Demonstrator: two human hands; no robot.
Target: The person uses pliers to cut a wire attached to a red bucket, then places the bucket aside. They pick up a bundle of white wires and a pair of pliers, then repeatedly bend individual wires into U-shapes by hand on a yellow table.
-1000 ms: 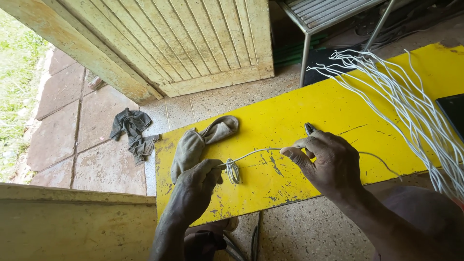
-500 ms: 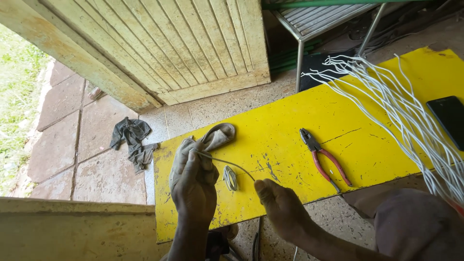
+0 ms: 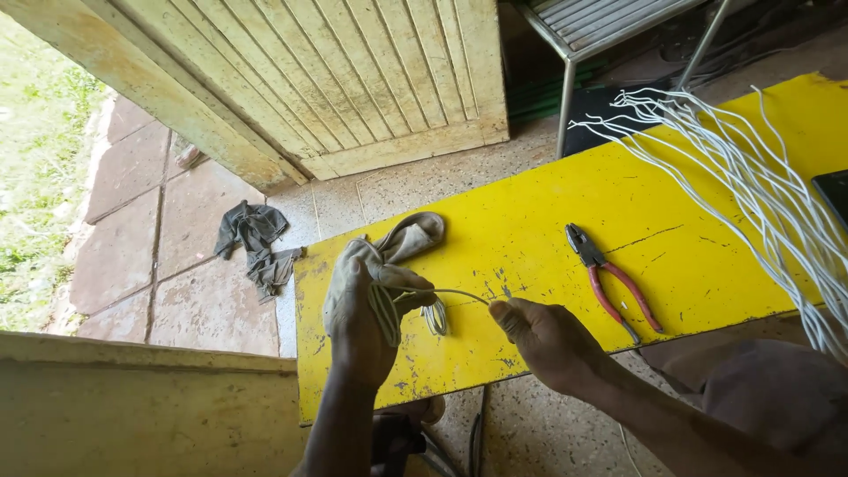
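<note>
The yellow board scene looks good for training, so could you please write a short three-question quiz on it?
1. True or false: the red-handled pliers lie on the yellow board, in neither hand.
2. What stretches between the left hand and the right hand?
A. a thin pale wire
B. a rubber hose
C. a tape measure
3. What does the left hand grip along with the wire?

Key
1. True.
2. A.
3. A grey-beige cloth, lying partly on the board.
</note>
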